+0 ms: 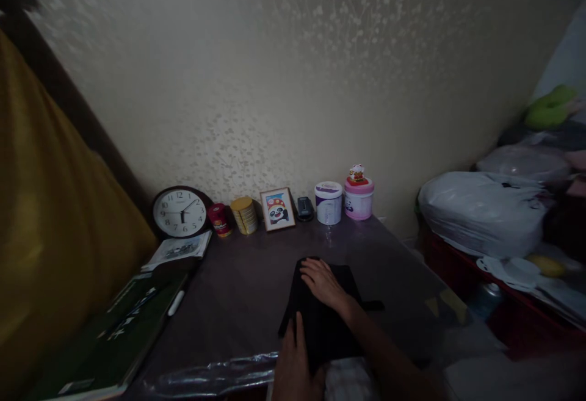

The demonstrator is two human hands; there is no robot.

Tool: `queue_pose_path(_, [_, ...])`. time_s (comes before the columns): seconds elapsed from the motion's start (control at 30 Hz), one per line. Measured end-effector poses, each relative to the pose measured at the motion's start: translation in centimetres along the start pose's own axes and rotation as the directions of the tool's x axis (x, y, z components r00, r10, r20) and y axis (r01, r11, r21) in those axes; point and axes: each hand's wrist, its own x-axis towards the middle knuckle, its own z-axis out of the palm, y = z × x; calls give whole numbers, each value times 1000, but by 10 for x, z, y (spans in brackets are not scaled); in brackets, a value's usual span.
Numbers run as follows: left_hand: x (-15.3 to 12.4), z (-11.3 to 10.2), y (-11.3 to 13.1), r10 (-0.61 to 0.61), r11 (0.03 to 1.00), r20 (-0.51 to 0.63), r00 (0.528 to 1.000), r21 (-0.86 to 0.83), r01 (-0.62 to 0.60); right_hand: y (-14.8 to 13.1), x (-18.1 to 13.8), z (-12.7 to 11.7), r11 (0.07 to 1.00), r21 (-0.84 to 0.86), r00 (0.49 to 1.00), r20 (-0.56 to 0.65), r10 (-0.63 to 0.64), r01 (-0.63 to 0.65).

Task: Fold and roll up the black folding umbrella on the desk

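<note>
A black, flat item that looks like folded fabric (336,334) lies on the dark table near its front edge, with a strap-like strip (373,306) sticking out to its right. My right hand (323,282) rests palm down on its upper part, fingers stretched toward the far left corner. At its lower left side is my left hand (293,358), fingers extended and pointing away from me, touching or just over the edge. Neither hand grips anything that I can see. The exact kind of the black item is hard to make out in the dim light.
Along the wall stand a clock (180,212), a red tin (220,220), a yellow tin (244,215), a framed panda picture (278,210), a white tub (328,203) and a pink tub (359,199). A green book (105,334) and white marker (176,303) lie left. Bags (480,212) are piled right.
</note>
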Motion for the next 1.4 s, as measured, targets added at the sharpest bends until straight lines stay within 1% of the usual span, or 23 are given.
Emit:
queue_pose_path(0.07, [-1,-1,0,-7,1000,-10,1000,18,7,13,3,-4,996,-6,991,-99,92,-93])
queue_pose_path(0.13, [-2,-2,0,-4,1000,-19,1000,26,5,24,-1,-13,985,41,960,-222,172,-167])
queue_pose_path(0.2, [-3,-3,0,2,999,-22,1000,34,-1,30,-11,-21,977,101,932,-297,208,-186])
queue_pose_path(0.23, [-3,-3,1,6,999,-18,1000,40,-5,31,-18,-24,979,123,935,-295,195,-166])
queue_pose_path(0.27, [-4,-4,3,5,999,-12,1000,50,-4,31,-25,-26,983,135,953,-261,154,-122])
queue_pose_path(0.33, [-6,-7,6,-2,997,-5,1000,80,3,30,-35,-27,991,134,989,-146,24,-5])
queue_pose_path(0.37, [-6,-9,8,-8,995,-5,1000,98,8,30,-39,-26,992,121,994,-105,-18,31])
queue_pose_path(0.4, [-7,-10,10,-11,994,-8,1000,112,12,31,-41,-26,995,98,996,-91,-23,32])
queue_pose_path(0.43, [-8,-11,11,-11,993,-14,1000,121,13,34,-42,-26,998,65,994,-112,18,-11])
queue_pose_path(0.47, [-8,-12,12,-11,992,-23,1000,125,13,37,-42,-27,995,34,981,-164,100,-96])
queue_pose_path(0.5, [-9,-12,12,-10,992,-29,1000,124,13,41,-42,-30,979,16,952,-229,201,-203])
queue_pose_path(0.53, [-9,-12,12,-13,992,-31,999,122,16,46,-43,-33,951,17,912,-278,300,-308])
queue_pose_path(0.57, [-9,-12,12,-14,992,-33,999,121,17,49,-45,-37,918,33,872,-301,386,-395])
queue_pose_path(0.63, [-8,-11,12,-25,991,-34,999,134,29,53,-55,-44,854,108,812,-268,518,-510])
queue_pose_path(0.67, [-8,-11,11,-24,989,-33,999,144,29,53,-61,-46,827,167,797,-222,562,-536])
queue_pose_path(0.77, [-7,-10,11,-13,986,-36,999,165,18,45,-83,-48,744,402,785,-92,613,-534])
queue_pose_path(0.83, [-8,-11,12,-14,985,-40,999,172,20,37,-94,-46,677,524,782,-33,623,-517])
queue_pose_path(0.9, [-9,-12,13,-31,983,-33,999,181,37,29,-100,-43,630,577,777,11,630,-519])
queue_pose_path(1.0, [-11,-14,15,-54,980,-17,998,192,56,19,-100,-43,623,605,791,19,612,-496])
queue_pose_path(1.13, [-13,-18,19,-74,977,-12,997,202,75,5,-83,-51,626,658,836,10,548,-418])
queue_pose_path(1.23, [-13,-20,23,-93,976,5,996,196,90,-10,-64,-55,641,651,851,16,525,-408])
queue_pose_path(1.3, [-13,-21,24,-106,976,13,994,192,101,-21,-53,-53,641,661,865,26,501,-391])
queue_pose_path(1.4, [-12,-20,23,-105,974,9,994,205,101,-34,-41,-42,572,734,882,77,465,-366])
